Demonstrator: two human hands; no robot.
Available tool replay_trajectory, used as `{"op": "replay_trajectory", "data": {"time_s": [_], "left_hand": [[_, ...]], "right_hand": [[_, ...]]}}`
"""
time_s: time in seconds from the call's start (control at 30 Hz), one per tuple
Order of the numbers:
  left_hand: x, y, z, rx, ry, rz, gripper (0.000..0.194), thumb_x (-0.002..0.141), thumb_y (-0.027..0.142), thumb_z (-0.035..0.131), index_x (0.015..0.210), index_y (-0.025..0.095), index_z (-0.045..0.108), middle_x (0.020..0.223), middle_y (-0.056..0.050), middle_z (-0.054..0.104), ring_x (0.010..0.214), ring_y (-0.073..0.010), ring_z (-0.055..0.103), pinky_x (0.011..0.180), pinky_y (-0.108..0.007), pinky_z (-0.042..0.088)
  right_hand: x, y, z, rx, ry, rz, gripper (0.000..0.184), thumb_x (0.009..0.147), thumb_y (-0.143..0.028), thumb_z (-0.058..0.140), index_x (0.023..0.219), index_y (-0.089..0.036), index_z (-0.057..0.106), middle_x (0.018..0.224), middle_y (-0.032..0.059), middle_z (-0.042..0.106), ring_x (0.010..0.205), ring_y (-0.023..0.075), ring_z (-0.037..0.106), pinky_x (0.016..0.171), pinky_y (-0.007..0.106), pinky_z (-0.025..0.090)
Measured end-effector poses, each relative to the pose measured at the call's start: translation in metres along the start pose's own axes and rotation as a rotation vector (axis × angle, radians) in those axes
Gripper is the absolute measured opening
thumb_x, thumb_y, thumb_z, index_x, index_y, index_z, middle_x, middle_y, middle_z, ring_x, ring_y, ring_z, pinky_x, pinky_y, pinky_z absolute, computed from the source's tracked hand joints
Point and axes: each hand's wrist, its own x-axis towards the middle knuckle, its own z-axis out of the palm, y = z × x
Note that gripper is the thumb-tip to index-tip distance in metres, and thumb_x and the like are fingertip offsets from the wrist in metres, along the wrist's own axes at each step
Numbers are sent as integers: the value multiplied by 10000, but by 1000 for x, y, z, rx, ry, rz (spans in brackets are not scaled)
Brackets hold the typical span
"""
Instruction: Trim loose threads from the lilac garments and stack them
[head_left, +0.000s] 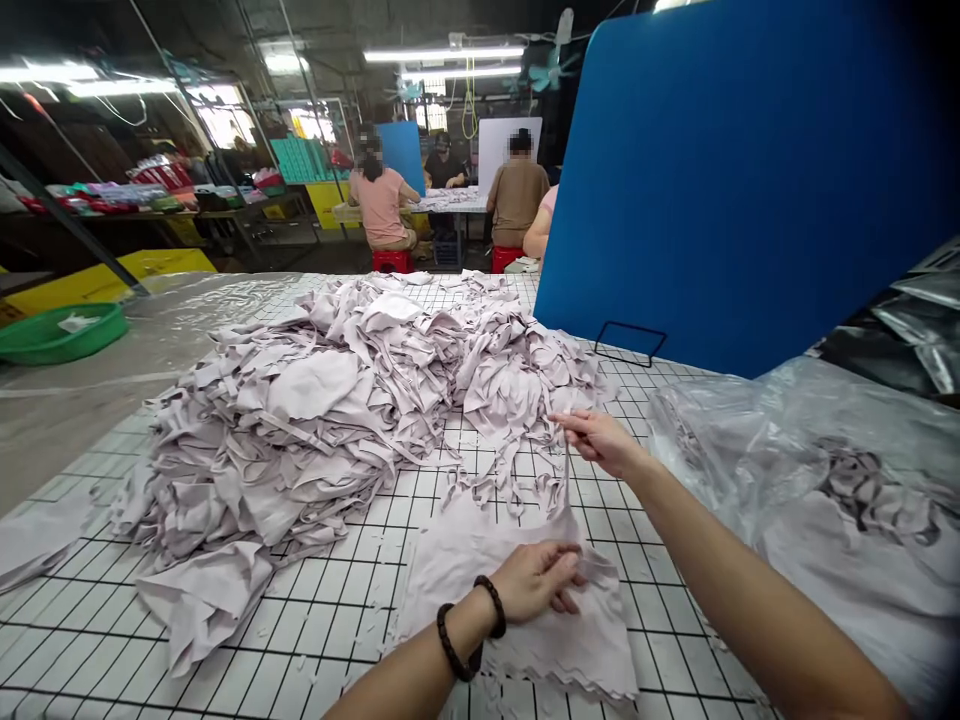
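My left hand (538,582), with two dark beaded bracelets at its wrist, rests on a flat stack of pale lilac fabric pieces (450,570) close in front of me. Its fingers are curled and closed on the top fabric piece. Farther forward and to the right, my right hand (602,441) pinches the end of a thin fabric strip (567,490). The strip runs taut down from those fingers to the stack beside my left hand. Loose fabric scraps (510,465) lie just beyond the stack.
A big heap of fabric pieces (300,430) covers the gridded table (330,620) to the left. A tall blue board (720,190) stands at right, above a clear plastic bag (735,450) with fabric. A green basket (64,335) sits far left. Several people sit at tables behind.
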Motion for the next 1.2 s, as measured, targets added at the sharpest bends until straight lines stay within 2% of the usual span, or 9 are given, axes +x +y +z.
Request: {"op": "replay_trajectory", "data": {"time_s": [0.1, 0.17, 0.33, 0.5, 0.67, 0.83, 1.0, 1.07, 1.2], "left_hand": [[1, 12, -8, -386, 17, -52, 692, 841, 667, 314, 1236, 124, 482, 1107, -181, 624, 874, -224, 665, 785, -360, 488], [0, 19, -13, -618, 16, -58, 719, 831, 694, 273, 1193, 120, 512, 1117, -172, 619, 955, -238, 642, 845, -376, 468], [-5, 23, -14, -574, 11, -26, 423, 841, 488, 535, 1029, 115, 596, 981, -124, 662, 844, -188, 663, 803, -326, 492], [-10, 21, -8, -544, 17, -107, 368, 841, 396, 583, 1078, 116, 588, 947, -126, 684, 812, -185, 679, 781, -318, 506], [-10, 27, -7, -676, 5, -114, 461, 884, 447, 485, 1238, 153, 511, 1113, -162, 644, 967, -227, 650, 866, -357, 480], [-8, 33, 0, -662, -6, -113, 476, 888, 449, 479, 1307, 227, 447, 1054, -109, 666, 894, -190, 670, 864, -356, 476], [-12, 36, 1, -342, 65, -90, 545, 901, 541, 344, 1313, 192, 419, 1040, -124, 635, 797, -189, 664, 754, -358, 504], [-17, 35, -1, 25, 242, -4, 528, 887, 547, 360, 1226, 166, 495, 992, -110, 619, 772, -186, 630, 741, -359, 494], [-23, 30, -2, 827, 551, 147, 301, 777, 412, 613, 985, 194, 594, 990, -65, 554, 948, -216, 519, 857, -358, 415]], "right_hand": [[-37, 6, 21, -505, -68, -279, 266, 827, -403, 554, 788, -172, 681, 737, 52, 669, 495, 103, 510, 447, 218, 372], [-62, 23, 32, -844, -95, -432, 225, 858, -329, 510, 858, -209, 700, 808, 58, 694, 666, 155, 589, 565, 238, 419], [-89, 62, 37, -1214, -55, -506, 336, 862, -200, 458, 1142, -275, 627, 907, 46, 707, 819, 172, 623, 657, 241, 437], [-81, 63, 28, -1050, 48, -376, 359, 871, -208, 431, 1173, -298, 602, 1040, 15, 683, 884, 176, 627, 730, 276, 469], [-104, 51, 32, -618, 318, -201, 361, 853, -362, 497, 1167, -201, 573, 939, 57, 669, 673, 150, 602, 653, 284, 482], [-117, 55, 46, -233, -66, 106, 325, 740, -462, 632, 783, -142, 670, 770, 50, 670, 714, 171, 608, 620, 262, 467], [-103, 64, 46, -40, -58, 165, 261, 641, -380, 723, 663, -135, 637, 652, 11, 630, 606, 120, 563, 556, 227, 433], [-101, 67, 42, -20, 8, 202, 259, 633, -379, 722, 655, -150, 602, 580, -23, 585, 461, 73, 464, 427, 204, 356], [-99, 75, 40, 27, 59, 234, 271, 647, -391, 696, 697, -175, 538, 592, -28, 591, 362, 45, 321, 311, 192, 220]]}}
